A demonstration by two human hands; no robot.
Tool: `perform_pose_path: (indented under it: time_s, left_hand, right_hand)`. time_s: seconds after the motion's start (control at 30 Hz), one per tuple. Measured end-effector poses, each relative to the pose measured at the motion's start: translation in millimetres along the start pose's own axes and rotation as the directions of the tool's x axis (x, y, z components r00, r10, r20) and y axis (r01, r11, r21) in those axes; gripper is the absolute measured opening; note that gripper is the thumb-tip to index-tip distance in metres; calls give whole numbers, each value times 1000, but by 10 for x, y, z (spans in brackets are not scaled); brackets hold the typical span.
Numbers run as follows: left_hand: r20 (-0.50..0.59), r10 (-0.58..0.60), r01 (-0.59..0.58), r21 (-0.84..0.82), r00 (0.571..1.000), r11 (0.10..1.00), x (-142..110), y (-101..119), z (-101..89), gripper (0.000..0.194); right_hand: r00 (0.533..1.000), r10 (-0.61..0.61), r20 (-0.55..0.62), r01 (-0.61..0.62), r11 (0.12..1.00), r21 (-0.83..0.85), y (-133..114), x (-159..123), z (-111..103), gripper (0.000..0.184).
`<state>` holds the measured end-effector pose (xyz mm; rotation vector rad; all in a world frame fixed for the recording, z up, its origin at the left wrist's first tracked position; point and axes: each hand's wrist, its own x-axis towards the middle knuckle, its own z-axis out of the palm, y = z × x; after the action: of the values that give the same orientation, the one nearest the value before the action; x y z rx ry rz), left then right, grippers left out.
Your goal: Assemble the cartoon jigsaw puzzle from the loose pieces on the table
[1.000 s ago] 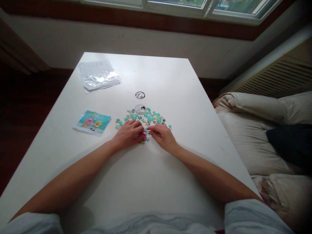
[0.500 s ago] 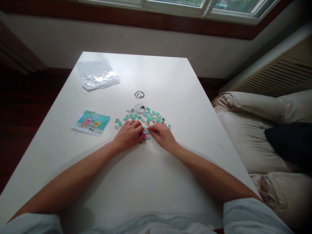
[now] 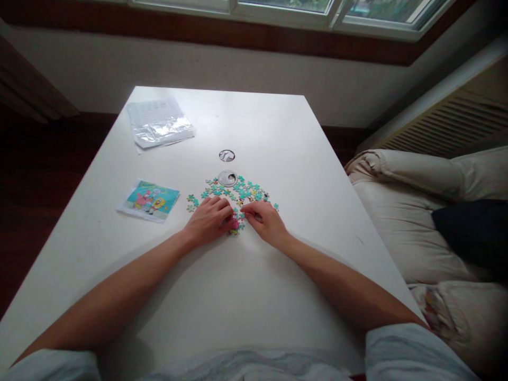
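Note:
A small joined patch of jigsaw pieces (image 3: 235,224), pink in the middle with green and yellow edges, lies flat on the white table. My left hand (image 3: 211,218) rests at the patch's left side, fingers bent and closed against it; its palm side is hidden. On the other side, my right hand (image 3: 265,220) has thumb and forefinger pinched at the upper right edge of the patch, on a jigsaw piece mostly covered by the fingertips. Loose jigsaw pieces (image 3: 249,189), mostly turquoise with some yellow, spread in an arc just beyond both hands.
A printed picture sheet (image 3: 153,200) with cartoon figures lies to the left. Clear plastic packaging over paper (image 3: 161,124) is at the far left of the table (image 3: 254,296). A round metal-coloured cover (image 3: 227,178) sits before a hole (image 3: 227,155). A pale sofa (image 3: 400,233) stands right.
Both hands stay almost in place. The left fingers have shifted slightly, and a little more of the pink patch shows between the hands.

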<state>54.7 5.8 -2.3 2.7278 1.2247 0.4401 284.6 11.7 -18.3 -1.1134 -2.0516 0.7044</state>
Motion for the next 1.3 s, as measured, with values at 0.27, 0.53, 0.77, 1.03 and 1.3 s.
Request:
perform_pose_path:
  time_s: [0.27,0.53,0.77,1.03,1.3]
  left_hand:
    - [-138,-183,179,-40,973,983,-13,-216,-91,21]
    - [-178,-320,321,-24,931,947,4,-465,-45,36]
    - [-121,-305,310,22,945,951,-3,-453,-18,46]
    - [-138,-300,303,8,944,953,-26,-480,-9,36]
    - [-163,-309,314,4,937,949,-25,-490,-20,30]
  right_hand:
    - [999,-36,19,38,994,-99,2,-10,-65,17]
    - [986,-145,86,157,975,-159,-33,-72,-101,17]
    - [932,-248,264,297,940,-167,-81,-96,-146,18]
    - [845,-326,424,423,892,-157,-140,-137,-205,16]
    - [900,-341,270,380,919,-108,-25,-77,-241,18]
